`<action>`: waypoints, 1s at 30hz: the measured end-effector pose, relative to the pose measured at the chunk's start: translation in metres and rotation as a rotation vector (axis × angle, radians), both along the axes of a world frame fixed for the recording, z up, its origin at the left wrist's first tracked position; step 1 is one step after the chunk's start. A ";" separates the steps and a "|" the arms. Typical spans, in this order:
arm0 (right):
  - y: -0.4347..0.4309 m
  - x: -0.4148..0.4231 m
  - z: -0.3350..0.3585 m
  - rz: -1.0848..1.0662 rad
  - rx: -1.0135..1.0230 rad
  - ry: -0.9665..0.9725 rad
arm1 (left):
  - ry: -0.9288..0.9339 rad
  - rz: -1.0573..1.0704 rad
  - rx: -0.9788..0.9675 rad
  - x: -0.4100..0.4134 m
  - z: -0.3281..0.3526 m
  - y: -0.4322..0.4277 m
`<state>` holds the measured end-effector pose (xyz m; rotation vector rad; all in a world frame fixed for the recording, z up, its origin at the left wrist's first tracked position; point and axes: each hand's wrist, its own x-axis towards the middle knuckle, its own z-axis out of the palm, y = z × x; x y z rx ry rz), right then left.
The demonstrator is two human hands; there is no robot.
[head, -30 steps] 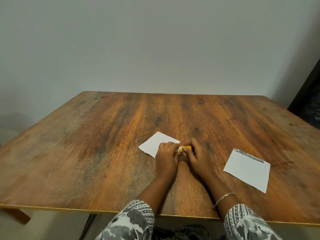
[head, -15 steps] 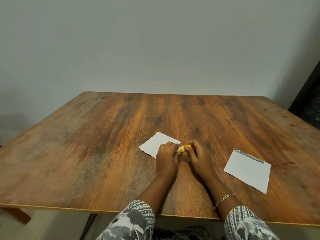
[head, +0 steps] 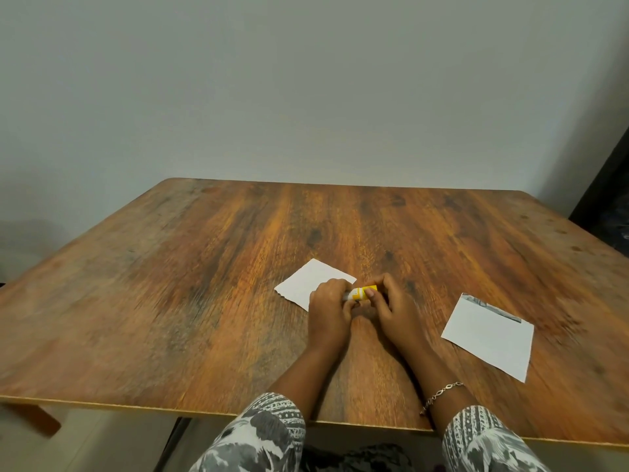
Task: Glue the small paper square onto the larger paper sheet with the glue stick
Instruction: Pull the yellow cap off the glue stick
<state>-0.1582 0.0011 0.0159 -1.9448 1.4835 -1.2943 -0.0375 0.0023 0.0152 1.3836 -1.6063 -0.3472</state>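
A yellow and white glue stick (head: 361,292) lies level between both hands over the middle of the wooden table (head: 204,267). My left hand (head: 328,306) grips its left end and my right hand (head: 391,306) grips its right end. A small white paper square (head: 308,282) with a ragged front edge lies flat just left of the hands, its near corner hidden under my left hand. A larger white paper sheet (head: 488,337) with a dark printed strip along its far edge lies flat at the right, apart from my right hand.
The table's front edge (head: 136,407) runs close to my body. A plain wall stands behind the table. A dark object (head: 609,185) stands at the far right edge.
More of the glue stick shows between the hands than before, as they have drawn slightly apart. Both papers lie where they were.
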 end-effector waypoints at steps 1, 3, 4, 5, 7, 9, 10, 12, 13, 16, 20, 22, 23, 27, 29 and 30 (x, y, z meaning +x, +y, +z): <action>0.000 -0.001 0.000 0.011 0.003 0.004 | 0.003 0.002 0.004 0.000 0.000 0.000; 0.000 -0.001 0.000 0.038 0.003 -0.007 | 0.013 0.007 0.009 0.000 0.001 0.001; 0.000 0.000 0.000 0.049 -0.001 -0.010 | 0.021 0.011 0.009 0.000 0.001 0.001; 0.000 0.000 0.001 0.055 -0.006 -0.012 | 0.031 0.017 0.009 0.000 0.002 0.001; 0.000 0.001 0.002 0.046 -0.010 -0.028 | 0.052 0.025 0.010 0.001 0.002 0.001; 0.001 0.002 0.002 0.017 0.000 -0.053 | 0.055 0.026 0.018 0.002 0.002 0.000; 0.000 0.001 0.002 0.007 -0.001 -0.054 | 0.050 0.022 0.019 0.002 0.002 0.000; 0.000 0.000 0.002 0.001 -0.005 -0.035 | 0.038 0.011 0.016 0.002 0.001 -0.001; 0.000 -0.001 0.002 0.008 -0.004 -0.025 | 0.035 0.007 0.015 0.001 0.001 -0.001; 0.001 -0.002 0.002 0.049 0.014 -0.025 | 0.040 0.005 0.000 0.001 0.001 0.001; 0.001 -0.006 0.001 0.083 0.021 -0.053 | 0.045 -0.010 -0.030 0.000 0.000 0.001; 0.000 -0.007 0.002 0.093 0.015 -0.054 | 0.018 -0.011 -0.042 0.000 -0.002 -0.001; 0.000 -0.008 0.002 0.098 0.009 -0.047 | -0.004 -0.006 -0.039 0.001 -0.003 -0.002; 0.001 -0.011 0.005 0.108 0.016 -0.026 | -0.091 -0.063 -0.023 0.002 -0.005 -0.004; 0.000 -0.013 0.006 0.119 0.018 -0.050 | -0.088 -0.099 -0.008 0.001 -0.007 -0.006; -0.001 -0.014 0.006 0.122 0.016 -0.064 | -0.084 -0.107 0.002 0.000 -0.007 -0.006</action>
